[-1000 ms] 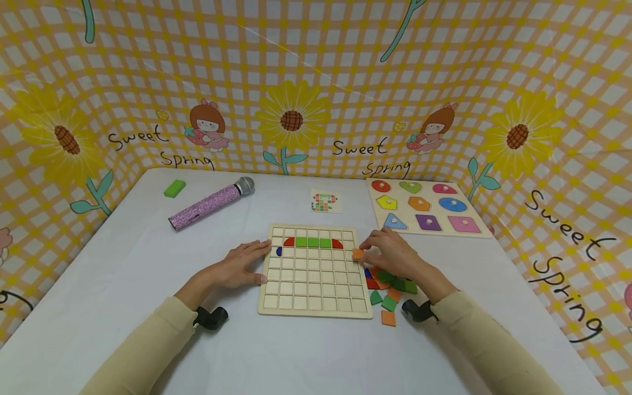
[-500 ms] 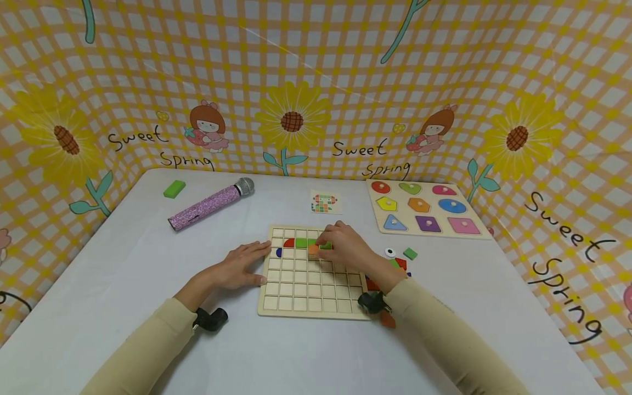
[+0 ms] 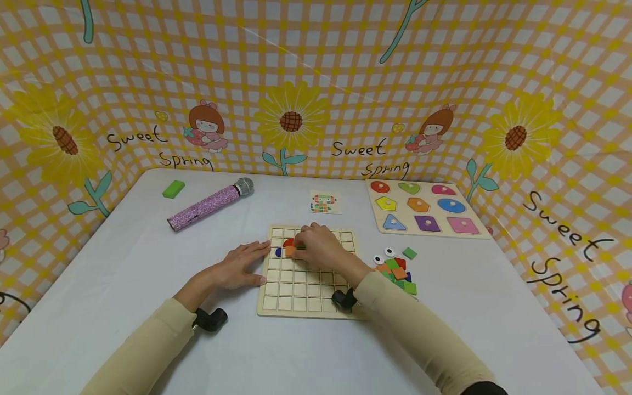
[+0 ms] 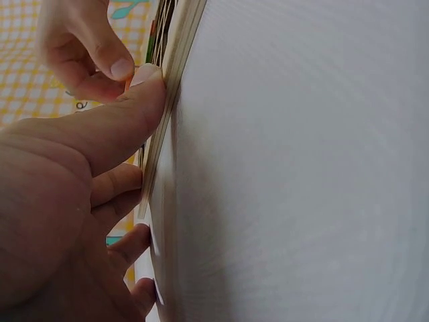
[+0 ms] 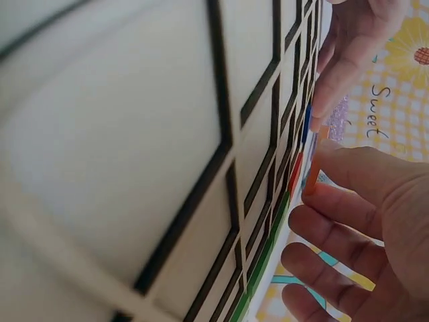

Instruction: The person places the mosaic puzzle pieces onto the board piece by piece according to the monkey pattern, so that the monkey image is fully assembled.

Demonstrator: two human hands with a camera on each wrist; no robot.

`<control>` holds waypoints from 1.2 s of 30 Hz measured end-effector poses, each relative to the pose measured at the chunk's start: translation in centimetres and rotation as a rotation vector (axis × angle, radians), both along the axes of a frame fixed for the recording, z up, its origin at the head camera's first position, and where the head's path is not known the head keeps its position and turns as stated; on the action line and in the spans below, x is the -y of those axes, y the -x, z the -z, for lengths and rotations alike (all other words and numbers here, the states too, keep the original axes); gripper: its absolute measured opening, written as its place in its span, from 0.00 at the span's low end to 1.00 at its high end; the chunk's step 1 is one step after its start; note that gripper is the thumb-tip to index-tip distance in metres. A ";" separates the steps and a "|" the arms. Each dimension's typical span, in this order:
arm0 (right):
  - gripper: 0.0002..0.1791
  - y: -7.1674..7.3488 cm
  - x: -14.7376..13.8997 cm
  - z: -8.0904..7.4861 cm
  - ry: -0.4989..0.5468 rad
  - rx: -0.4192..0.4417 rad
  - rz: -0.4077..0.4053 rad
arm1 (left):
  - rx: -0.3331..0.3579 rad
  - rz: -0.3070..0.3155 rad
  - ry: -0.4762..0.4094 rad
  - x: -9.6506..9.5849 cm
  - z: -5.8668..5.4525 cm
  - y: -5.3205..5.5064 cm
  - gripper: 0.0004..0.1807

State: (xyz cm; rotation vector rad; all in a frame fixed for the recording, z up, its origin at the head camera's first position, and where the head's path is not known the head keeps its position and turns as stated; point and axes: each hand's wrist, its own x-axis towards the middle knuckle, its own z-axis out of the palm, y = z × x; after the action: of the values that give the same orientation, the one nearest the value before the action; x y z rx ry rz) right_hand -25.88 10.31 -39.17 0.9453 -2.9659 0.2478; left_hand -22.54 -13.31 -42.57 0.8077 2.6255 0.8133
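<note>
The right hand (image 3: 321,247) has carried its orange tile (image 3: 289,252) leftward.

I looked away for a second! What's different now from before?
The right hand moved left across the wooden grid board, carrying the orange tile from its right edge to near the blue piece. It was already pinching that tile and hasn't let go. The left hand stayed at the board's left edge; the glitter microphone and peg puzzle stayed put.

"Sweet Spring" stood in black script on the checked cloth (image 3: 316,60): twice along the back, once bigger down the right side. The right wrist view showed "Sweet".
</note>
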 end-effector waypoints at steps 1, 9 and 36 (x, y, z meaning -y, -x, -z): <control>0.15 0.1 0.1 0.1 -0.005 0.001 0.003 | -0.002 0.000 0.000 0.0 0.0 0.0 0.42; 0.13 0.4 0.8 0.6 -0.051 -0.011 0.017 | 0.009 -0.002 -0.005 0.0 0.1 0.0 0.42; 0.18 -0.8 -3.1 -0.6 0.072 -0.001 0.060 | -0.001 -0.005 -0.006 0.0 0.0 -0.1 0.41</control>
State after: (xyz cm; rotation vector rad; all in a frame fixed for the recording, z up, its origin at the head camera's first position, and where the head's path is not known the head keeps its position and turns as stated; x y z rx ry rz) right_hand -25.10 13.44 -38.55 0.8471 -2.9569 0.3498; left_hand -22.45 -13.30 -42.60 0.8030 2.6284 0.8227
